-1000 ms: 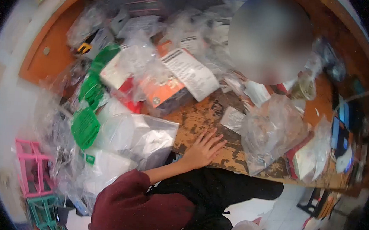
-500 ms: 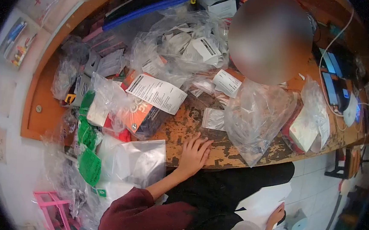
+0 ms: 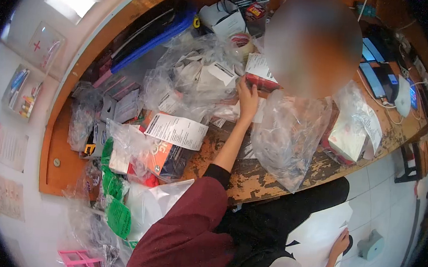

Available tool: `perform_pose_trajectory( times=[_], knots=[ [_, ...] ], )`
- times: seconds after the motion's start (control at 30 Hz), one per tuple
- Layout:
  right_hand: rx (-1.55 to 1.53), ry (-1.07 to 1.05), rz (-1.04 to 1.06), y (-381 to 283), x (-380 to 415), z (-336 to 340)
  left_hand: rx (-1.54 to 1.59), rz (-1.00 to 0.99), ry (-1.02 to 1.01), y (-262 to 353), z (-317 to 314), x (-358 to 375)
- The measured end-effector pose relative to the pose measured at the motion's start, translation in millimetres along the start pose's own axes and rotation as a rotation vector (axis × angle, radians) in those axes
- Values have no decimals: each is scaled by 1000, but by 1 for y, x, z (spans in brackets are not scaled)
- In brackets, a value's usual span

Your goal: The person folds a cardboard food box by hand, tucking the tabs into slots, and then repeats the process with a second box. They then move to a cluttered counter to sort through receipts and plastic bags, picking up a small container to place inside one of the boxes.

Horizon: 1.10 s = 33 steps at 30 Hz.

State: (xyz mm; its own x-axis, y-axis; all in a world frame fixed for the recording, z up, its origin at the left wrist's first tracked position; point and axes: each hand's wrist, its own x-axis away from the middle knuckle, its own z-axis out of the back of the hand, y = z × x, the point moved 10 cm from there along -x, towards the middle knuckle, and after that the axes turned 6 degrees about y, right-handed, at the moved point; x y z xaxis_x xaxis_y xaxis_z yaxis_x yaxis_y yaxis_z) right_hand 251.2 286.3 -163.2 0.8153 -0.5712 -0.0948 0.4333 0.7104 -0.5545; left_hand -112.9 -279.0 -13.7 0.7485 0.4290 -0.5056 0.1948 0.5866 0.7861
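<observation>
My left hand [image 3: 248, 98] reaches far over the worn wooden table, its fingers closed on the left end of a red package [image 3: 263, 83]. A printed white slip [image 3: 261, 66] lies over that package, and a blurred round patch hides what is to its right. Low at the right, my right hand [image 3: 339, 243] grips the edge of a stiff white sheet [image 3: 316, 235] with dark notches, resting over my black-clothed lap. Near my left forearm, another printed slip [image 3: 177, 131] sits on an orange and dark package [image 3: 172, 155].
Clear plastic bags [image 3: 287, 143] and a bag of crumpled paper [image 3: 203, 73] spread over the table [image 3: 265, 181]. A wrapped white and red package [image 3: 347, 140] is at the right edge, with phones [image 3: 371, 80] and cables behind. A green bag [image 3: 118, 221] hangs at left.
My left hand has gone from lying flat at the table's front edge to the red package farther back. My right hand still holds the white sheet. The camera view has shifted.
</observation>
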Motion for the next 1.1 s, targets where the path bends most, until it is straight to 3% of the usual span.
perform_pose_trajectory(
  times=[0.07, 0.13, 0.2, 0.23, 0.3, 0.4, 0.43, 0.5, 0.53, 0.57, 0.63, 0.7, 0.73, 0.8, 0.83, 0.9, 1.03, 1.1],
  knots=[
    [36, 44, 23, 24, -2, -9, 10, -62, 29, 7, 6, 13],
    [74, 76, 48, 15, -1, -6, 72, 18, -4, 8, 11, 16],
    [29, -94, -89, 15, -3, -14, 26, 1, -105, 17, 10, 23],
    [34, -73, -55, 7, -3, -11, 36, 6, -142, 13, 6, 28],
    [48, -56, -43, 0, -2, -7, -30, -211, -119, 27, 6, 35],
    [71, -108, -102, 6, -2, -7, -149, -286, -239, 43, 13, 32],
    [50, -29, -46, -3, -2, 0, -250, -295, -254, 46, 15, 29],
    [73, -49, -115, -16, -4, 3, -147, -163, -100, 94, 33, 18],
    [91, -82, -158, -14, -4, 6, -105, -267, -92, 154, 33, 21],
    [44, 7, -70, -10, -4, 4, -62, -364, -80, 210, 31, 27],
    [99, -38, -91, -3, -4, -1, 198, -415, -345, 266, -12, 48],
    [104, -41, -92, -4, -5, -1, 47, -859, -483, 320, -57, 95],
    [94, -40, -98, -4, -5, 0, 66, -847, -470, 326, -72, 104],
    [58, -19, -100, -7, -5, 4, -233, -1094, -418, 331, -109, 137],
    [86, -5, -82, -9, -5, 6, -222, -1081, -408, 321, -117, 142],
    [49, -5, -106, -6, -5, 6, -370, -476, -695, 242, -158, 129],
    [63, -44, -115, -3, -10, 1, -379, -328, -744, 212, -152, 131],
    [55, -69, -114, -5, -10, -2, -246, -446, -704, 221, -133, 138]
  ],
)
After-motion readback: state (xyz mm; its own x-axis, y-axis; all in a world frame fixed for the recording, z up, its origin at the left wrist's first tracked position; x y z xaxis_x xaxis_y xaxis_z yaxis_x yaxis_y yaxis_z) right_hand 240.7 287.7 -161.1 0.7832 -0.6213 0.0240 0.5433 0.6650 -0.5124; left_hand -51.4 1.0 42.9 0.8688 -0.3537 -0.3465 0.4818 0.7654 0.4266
